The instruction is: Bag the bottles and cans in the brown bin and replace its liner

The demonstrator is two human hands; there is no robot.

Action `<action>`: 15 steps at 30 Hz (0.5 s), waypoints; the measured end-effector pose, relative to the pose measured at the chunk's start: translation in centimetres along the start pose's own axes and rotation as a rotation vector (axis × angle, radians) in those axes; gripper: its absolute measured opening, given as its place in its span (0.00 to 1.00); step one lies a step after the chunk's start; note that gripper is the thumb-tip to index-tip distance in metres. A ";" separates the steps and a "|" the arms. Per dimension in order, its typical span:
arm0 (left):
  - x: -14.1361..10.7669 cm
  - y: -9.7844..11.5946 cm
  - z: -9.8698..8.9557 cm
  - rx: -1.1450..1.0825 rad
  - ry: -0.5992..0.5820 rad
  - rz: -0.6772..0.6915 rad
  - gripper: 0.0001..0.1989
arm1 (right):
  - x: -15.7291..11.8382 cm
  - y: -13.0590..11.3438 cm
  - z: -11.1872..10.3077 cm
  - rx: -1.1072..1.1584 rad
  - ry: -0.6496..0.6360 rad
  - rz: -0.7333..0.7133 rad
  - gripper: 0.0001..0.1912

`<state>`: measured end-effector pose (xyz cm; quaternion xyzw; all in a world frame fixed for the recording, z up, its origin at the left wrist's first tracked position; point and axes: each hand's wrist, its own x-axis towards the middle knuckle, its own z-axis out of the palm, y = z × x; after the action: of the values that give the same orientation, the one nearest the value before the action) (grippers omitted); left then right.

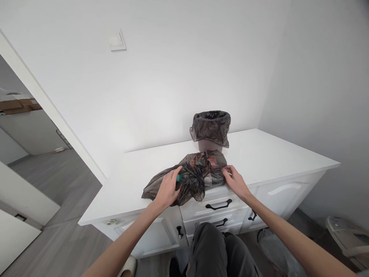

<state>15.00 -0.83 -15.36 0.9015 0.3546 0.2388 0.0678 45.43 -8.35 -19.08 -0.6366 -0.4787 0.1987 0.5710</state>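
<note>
A dark, see-through plastic bag point(213, 179) lies on the white cabinet top, bunched in its middle, with reddish and white items showing inside. My left hand point(168, 187) is closed on the bag's gathered left part, beside a green cap point(179, 177). At the bag's right end, my right hand point(233, 179) pinches its edge. Behind the bag stands a small bin point(209, 145), its rim covered by a dark liner point(213, 129) folded outward.
The white cabinet point(288, 156) has black handles and stands against the wall. A light switch point(117, 41) is on the wall. An open doorway lies at left. A stool-like object point(347, 234) stands on the floor at right.
</note>
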 end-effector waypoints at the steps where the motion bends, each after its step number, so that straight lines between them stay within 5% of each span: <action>1: 0.3 -0.3 0.1 -0.003 -0.008 0.005 0.39 | 0.6 0.3 0.0 0.024 -0.054 0.027 0.20; 7: 0.0 -2.2 0.6 -0.030 -0.071 0.015 0.37 | 3.1 1.4 -0.3 0.013 -0.289 0.140 0.25; 15: -3.5 -4.3 -2.2 -0.067 -0.078 -0.039 0.32 | 3.4 2.7 -0.5 0.015 -0.249 0.084 0.29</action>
<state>9.10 -0.14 -16.01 0.9003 0.3611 0.2136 0.1163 48.45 -5.45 -20.39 -0.6222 -0.5174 0.3036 0.5029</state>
